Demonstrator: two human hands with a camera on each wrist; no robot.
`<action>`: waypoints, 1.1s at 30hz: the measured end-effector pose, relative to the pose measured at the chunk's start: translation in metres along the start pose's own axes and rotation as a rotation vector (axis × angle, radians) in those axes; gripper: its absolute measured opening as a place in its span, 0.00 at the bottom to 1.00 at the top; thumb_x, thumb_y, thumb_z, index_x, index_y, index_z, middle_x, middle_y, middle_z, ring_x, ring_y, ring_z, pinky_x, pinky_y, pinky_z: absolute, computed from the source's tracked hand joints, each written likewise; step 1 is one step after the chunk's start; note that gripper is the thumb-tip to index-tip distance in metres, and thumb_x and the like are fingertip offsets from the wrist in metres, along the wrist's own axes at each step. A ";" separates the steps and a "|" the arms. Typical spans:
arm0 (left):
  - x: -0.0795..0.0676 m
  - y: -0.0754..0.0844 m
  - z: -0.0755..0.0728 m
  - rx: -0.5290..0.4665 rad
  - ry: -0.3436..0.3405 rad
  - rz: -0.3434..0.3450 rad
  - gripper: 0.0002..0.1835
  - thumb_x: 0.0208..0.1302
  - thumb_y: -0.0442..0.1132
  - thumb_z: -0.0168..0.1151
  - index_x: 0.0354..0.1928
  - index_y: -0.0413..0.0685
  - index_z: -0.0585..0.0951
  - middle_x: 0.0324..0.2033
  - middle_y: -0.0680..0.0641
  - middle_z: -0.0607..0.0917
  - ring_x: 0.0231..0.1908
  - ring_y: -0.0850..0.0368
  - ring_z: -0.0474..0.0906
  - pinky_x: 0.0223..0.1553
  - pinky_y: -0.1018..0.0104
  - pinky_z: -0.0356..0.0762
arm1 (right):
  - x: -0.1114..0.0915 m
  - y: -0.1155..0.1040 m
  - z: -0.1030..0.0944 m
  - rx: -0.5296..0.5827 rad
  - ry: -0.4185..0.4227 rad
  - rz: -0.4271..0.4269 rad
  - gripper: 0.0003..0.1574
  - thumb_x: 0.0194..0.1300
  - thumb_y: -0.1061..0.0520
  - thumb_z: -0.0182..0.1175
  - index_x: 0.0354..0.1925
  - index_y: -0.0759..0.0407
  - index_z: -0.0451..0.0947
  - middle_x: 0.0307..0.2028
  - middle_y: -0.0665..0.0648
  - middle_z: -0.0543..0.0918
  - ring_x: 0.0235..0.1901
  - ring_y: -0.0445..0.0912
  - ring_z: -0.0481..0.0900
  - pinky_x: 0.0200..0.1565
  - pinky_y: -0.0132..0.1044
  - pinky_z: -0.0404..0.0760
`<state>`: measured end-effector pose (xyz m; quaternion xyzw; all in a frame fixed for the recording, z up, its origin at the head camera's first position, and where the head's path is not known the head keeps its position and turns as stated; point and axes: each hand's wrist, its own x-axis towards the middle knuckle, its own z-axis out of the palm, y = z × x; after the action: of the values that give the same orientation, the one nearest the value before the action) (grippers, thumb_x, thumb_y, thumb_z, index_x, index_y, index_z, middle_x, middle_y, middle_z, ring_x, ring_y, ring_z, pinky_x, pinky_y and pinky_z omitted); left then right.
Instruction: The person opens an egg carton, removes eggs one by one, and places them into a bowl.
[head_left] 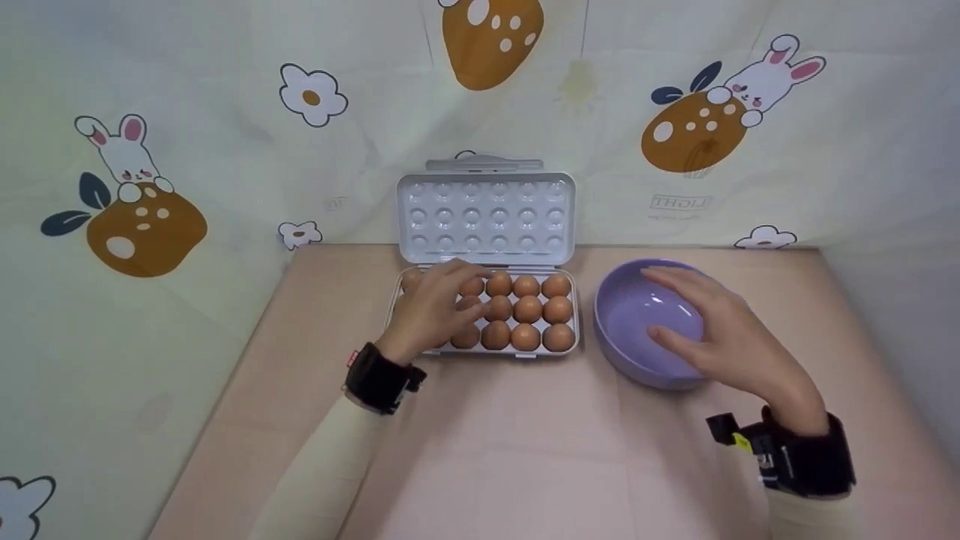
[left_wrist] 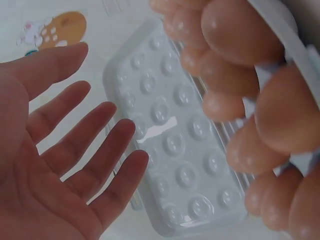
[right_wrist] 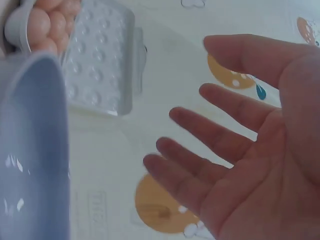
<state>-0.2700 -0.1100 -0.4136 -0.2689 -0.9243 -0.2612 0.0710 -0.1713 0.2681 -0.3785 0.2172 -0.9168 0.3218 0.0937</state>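
Observation:
Brown eggs (head_left: 527, 309) fill the tray of a white egg carton (head_left: 486, 219), whose dimpled lid stands raised at the back. Over the carton's left side hovers my left hand (head_left: 439, 304), hiding some eggs; its fingers are spread and hold nothing, as the left wrist view confirms beside the eggs (left_wrist: 287, 110). To the right of the carton sits a purple bowl (head_left: 626, 322) with nothing showing inside it. My right hand (head_left: 720, 330) is over the bowl's right side, fingers apart and holding nothing. The right wrist view shows this hand (right_wrist: 235, 145) with the bowl (right_wrist: 35, 150) at left.
A pale pink table (head_left: 525, 450) carries the carton and bowl. Behind and beside it hangs a cream cloth (head_left: 375, 150) printed with rabbits and flowers. Each wrist wears a black strap (head_left: 379, 379) with a camera mount.

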 end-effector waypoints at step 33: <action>0.038 0.067 0.085 0.194 -0.297 0.346 0.05 0.68 0.34 0.68 0.36 0.53 0.86 0.31 0.54 0.76 0.30 0.59 0.73 0.29 0.69 0.64 | -0.009 0.036 -0.013 -0.084 -0.151 0.130 0.52 0.63 0.57 0.77 0.79 0.58 0.65 0.78 0.68 0.64 0.75 0.70 0.62 0.67 0.74 0.68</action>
<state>-0.2655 -0.0004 -0.4464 -0.4503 -0.8857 -0.1128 0.0036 -0.1795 0.3043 -0.3908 0.1766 -0.9460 0.2714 0.0124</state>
